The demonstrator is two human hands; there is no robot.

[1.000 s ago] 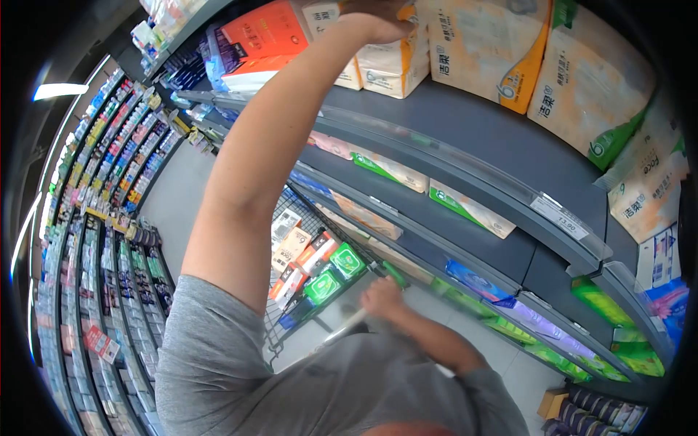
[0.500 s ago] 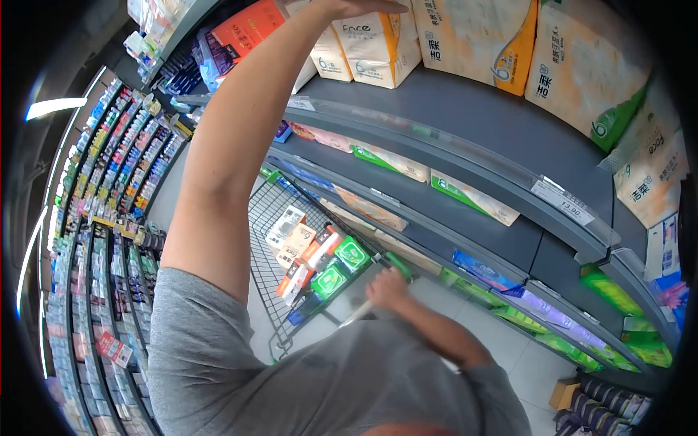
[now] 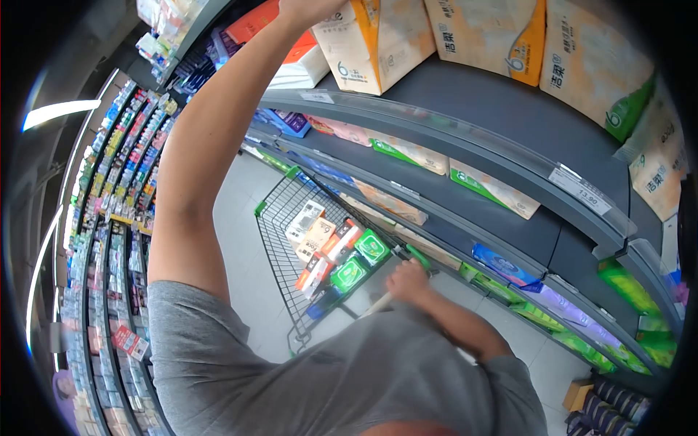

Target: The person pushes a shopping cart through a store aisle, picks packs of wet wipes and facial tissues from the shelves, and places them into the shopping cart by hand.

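Tissue pack [image 3: 374, 40] is tilted at the front edge of the top shelf [image 3: 465, 109], with the left hand [image 3: 309, 9] against its upper corner; finger spread cannot be told. The cart handle [image 3: 407, 265] is gripped by the right hand [image 3: 407, 280]. A one-handed pull could topple the pack past the shopping cart [image 3: 291, 240].
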